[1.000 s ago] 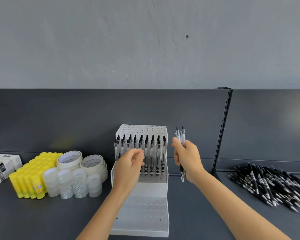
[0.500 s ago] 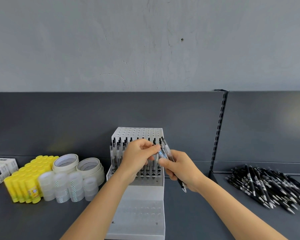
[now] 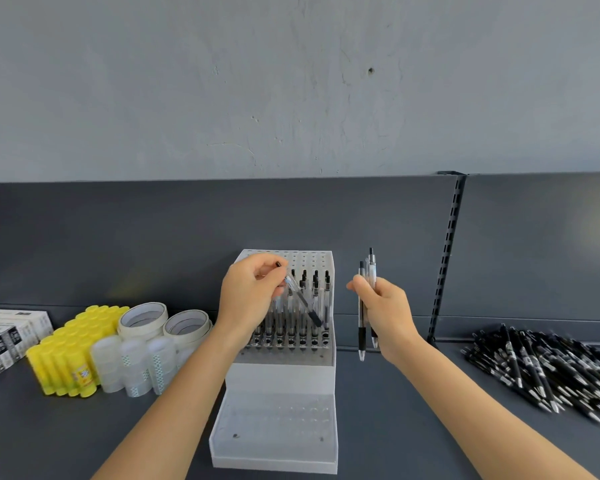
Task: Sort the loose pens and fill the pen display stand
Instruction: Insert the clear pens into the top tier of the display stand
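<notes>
The left hand [image 3: 253,292] pinches a single clear pen [image 3: 300,296] between thumb and fingertips. The pen slants, its black tip down and away from the palm, over the right end of the filled rows in the white pen display stand [image 3: 281,375] directly below the hand. The right hand [image 3: 387,306] is clenched round two upright pens [image 3: 371,268], just beside the stand's right wall.

Half a second ago both hands met over the stand. Now they are apart, and the single pen has passed to the left hand.

The pile of loose black pens [image 3: 548,365] lies on the shelf well to the right of the right hand. Left of the left hand stand yellow glue sticks [image 3: 66,348], tape rolls [image 3: 142,317] and printed boxes [image 3: 7,334]. Their labels are too blurred to read.
</notes>
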Tool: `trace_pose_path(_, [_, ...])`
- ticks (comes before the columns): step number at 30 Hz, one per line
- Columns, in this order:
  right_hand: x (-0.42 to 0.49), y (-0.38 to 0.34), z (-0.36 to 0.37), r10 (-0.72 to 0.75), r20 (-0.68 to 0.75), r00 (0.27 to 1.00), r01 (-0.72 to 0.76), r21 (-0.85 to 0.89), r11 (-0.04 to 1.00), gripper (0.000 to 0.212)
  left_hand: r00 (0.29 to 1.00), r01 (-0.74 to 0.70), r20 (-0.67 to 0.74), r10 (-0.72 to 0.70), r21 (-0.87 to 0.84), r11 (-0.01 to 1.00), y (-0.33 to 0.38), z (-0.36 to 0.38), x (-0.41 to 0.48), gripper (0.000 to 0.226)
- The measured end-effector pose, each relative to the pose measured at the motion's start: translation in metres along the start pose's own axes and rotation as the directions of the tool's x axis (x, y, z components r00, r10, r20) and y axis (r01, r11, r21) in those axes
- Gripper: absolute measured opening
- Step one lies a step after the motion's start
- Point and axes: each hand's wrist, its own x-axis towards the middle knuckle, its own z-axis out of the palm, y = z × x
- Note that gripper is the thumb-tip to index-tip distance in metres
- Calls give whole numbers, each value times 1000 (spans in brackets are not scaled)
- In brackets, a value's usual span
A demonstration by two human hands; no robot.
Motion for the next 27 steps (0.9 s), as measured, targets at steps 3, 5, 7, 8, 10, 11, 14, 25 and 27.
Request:
trace_pose_path(3, [2,-2,6,-70,-5,997,71,56,996,29,998,-58,-34,60,68,996,0,-5,1,17])
trace_pose_path(5, [1,-6,9,-140,-20,990,140,48,989,12,995,-85,-46,90,99,991,0,-8,1,18])
trace_pose_path(7, [0,-8,13,-217,-32,976,217,-22,976,5,992,-109,-46,115,129,986,0,-9,0,19])
trace_pose_path(8, [-1,-8,15,-250,-30,968,248,-64,967,9,991,-118,-42,125,139,983,1,-10,0,19])
trace_pose_path(10, [-1,-8,18,-290,-16,957,285,-143,948,18,990,-129,-32,135,150,980,0,-10,-1,19])
trace_pose_path(11, [-1,-8,19,-305,-3,952,299,-181,937,21,990,-134,-28,140,155,979,-1,-10,-1,19])
trace_pose_path(14, [0,-8,19,-336,11,942,328,-252,911,26,988,-147,-26,154,168,975,-5,-11,0,19])
trace_pose_path(25, [3,13,26,-236,140,961,273,-392,879,34,987,-153,-15,158,186,971,-13,-11,1,20])
trace_pose_path(27, [3,13,27,-231,135,963,266,-366,892,35,988,-139,-39,148,175,975,-14,-13,0,18])
